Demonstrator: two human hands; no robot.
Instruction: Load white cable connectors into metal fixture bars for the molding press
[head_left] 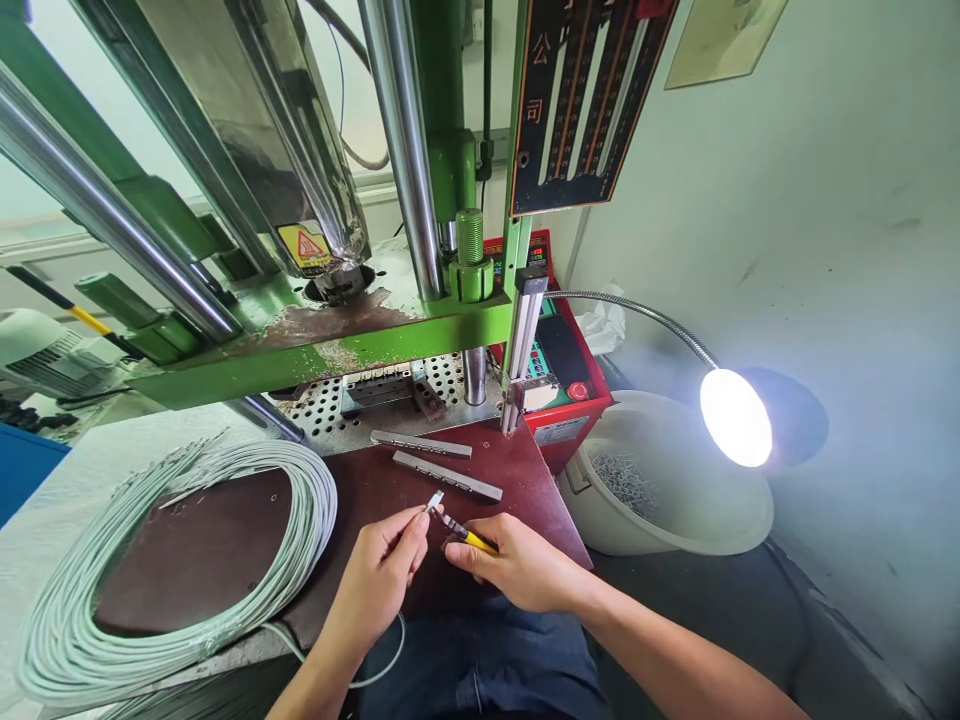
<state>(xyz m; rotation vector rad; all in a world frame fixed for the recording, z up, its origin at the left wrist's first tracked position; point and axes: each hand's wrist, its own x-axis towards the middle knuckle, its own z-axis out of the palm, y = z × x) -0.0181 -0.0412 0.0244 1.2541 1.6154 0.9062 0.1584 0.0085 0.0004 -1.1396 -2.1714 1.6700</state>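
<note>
Head view: we pinch the cable connector (434,501) between thumb and fingers of our left hand (391,562), above the table (541,515) toward its front edge. Our right hand (517,562) has its fingers closed around the yellow-and-black pliers (478,543), tips just beside the connector; contact we cannot tell. 2 metal bars (447,476) lie nearer the far right corner; 1 cable coil (313,500) lies across the left edge.
</note>
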